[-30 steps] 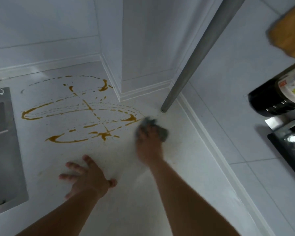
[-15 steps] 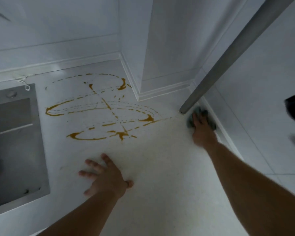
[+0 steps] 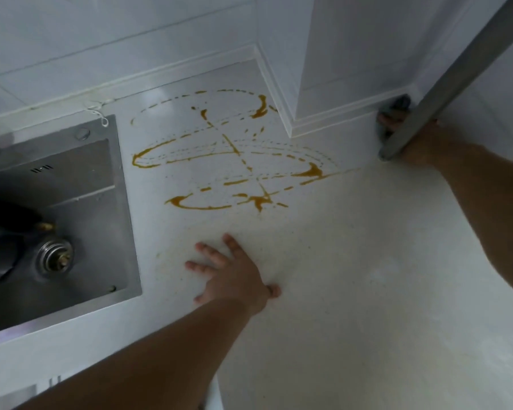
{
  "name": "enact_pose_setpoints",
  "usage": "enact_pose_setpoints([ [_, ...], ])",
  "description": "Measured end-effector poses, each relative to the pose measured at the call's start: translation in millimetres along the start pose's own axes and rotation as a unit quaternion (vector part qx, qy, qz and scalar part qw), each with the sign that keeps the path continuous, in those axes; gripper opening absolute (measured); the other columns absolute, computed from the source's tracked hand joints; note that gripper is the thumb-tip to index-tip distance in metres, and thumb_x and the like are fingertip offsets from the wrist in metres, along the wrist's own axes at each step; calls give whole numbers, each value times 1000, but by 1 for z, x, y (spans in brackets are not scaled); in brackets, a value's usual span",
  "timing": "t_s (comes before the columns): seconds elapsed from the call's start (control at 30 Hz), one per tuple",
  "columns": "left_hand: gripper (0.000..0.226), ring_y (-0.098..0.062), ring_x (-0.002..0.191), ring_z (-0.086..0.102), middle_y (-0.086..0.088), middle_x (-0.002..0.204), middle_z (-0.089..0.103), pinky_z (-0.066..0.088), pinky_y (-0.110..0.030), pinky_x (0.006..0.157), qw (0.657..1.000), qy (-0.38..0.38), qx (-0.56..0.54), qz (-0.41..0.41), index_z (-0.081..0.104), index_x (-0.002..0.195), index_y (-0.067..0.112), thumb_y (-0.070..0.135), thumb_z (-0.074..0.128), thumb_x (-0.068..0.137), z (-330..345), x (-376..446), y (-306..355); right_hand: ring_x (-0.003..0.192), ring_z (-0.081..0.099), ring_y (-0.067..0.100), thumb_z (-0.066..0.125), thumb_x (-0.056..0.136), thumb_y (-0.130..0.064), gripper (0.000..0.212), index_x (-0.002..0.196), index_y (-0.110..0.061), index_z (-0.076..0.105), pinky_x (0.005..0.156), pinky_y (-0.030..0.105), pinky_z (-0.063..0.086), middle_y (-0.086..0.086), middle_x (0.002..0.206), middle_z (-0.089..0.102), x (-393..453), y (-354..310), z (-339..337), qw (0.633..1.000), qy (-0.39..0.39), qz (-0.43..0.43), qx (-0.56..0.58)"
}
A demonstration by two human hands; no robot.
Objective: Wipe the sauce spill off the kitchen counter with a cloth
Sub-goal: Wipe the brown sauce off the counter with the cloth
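Counter (image 3: 353, 276) carries a steel sink (image 3: 80, 208) at nine o'clock, looping sauce (image 3: 234, 161) toward twelve, left hand (image 3: 234, 276) flat with fingers spread at centre, and at two o'clock right hand (image 3: 418, 143) pressing the cloth (image 3: 397, 105), grip hidden behind a metal pole (image 3: 456, 75).

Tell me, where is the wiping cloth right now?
The dark grey cloth is far right in the head view, under the right hand, tucked into the wall corner behind the slanted grey metal pole.
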State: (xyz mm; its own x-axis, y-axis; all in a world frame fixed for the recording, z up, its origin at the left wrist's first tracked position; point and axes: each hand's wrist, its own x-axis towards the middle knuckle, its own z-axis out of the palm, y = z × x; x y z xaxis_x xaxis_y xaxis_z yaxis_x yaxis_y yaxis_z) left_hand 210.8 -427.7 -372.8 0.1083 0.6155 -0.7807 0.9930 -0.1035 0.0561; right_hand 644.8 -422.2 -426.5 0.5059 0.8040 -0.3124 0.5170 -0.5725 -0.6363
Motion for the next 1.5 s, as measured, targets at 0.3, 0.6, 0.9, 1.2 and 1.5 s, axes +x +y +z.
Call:
enact_pose_setpoints([
  [0.3,148,-69,140,-23,-35,153,-39,36,-77,105,1000,13,11,6,-34,153,14,75,74,72,1,-7,-2,158,22,30,47,101,-6,63,162,-13,35,127,38,14,9,173,20,-147,-44,62,980,120,65,-144],
  [0.6,148,-65,143,-22,-31,154,-41,37,-79,101,1000,28,-8,-3,-33,154,17,74,75,70,1,-9,0,161,5,35,20,112,-27,56,164,-9,24,130,51,15,17,174,10,-109,-106,104,971,-13,-24,-239],
  [0.9,146,-67,139,-27,-34,150,-44,36,-80,101,1000,16,-8,-2,-36,152,15,72,74,74,4,-6,0,151,17,58,30,109,-20,59,150,23,26,125,62,15,44,160,18,14,-137,52,952,2,244,-184],
  [1.2,151,-70,137,-26,-36,150,-44,35,-83,97,999,28,-8,-13,-36,151,15,74,76,70,9,5,-1,150,28,50,17,99,-17,63,150,4,46,124,60,23,33,159,36,-70,-131,118,943,0,-72,-325],
  [1.5,129,-72,140,-16,-36,156,-33,35,-75,106,999,-28,38,12,-30,155,14,50,74,87,-19,-7,-8,162,-10,19,21,99,-40,70,168,-33,10,131,41,4,-4,175,-7,-249,-92,165,931,-94,-168,-311],
])
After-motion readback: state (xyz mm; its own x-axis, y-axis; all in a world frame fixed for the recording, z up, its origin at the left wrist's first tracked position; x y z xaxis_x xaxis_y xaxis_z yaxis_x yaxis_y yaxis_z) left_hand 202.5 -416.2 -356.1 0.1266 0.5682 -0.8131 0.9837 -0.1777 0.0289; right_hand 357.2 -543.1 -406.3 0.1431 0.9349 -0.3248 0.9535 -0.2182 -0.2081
